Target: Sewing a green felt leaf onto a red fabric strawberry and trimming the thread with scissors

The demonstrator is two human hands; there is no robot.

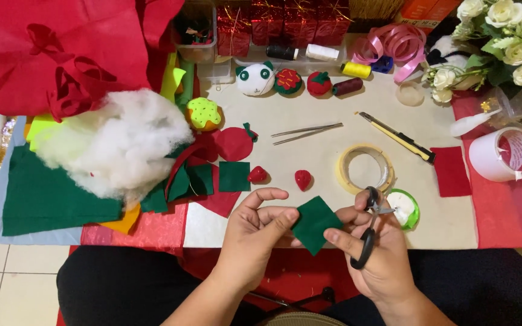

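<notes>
Lower centre: left hand and right hand pinch a small dark-green felt square between closed fingers; black-handled scissors hang on the right hand's fingers.

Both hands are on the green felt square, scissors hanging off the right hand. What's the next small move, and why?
Probably swing the scissors round to the green felt square: they hang off the right hand, blades away from the felt, while the left hand already pinches its edge.

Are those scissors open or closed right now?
Closed, it seems: the scissors hang from the right hand with handles together, blades not on the green felt square.
</notes>
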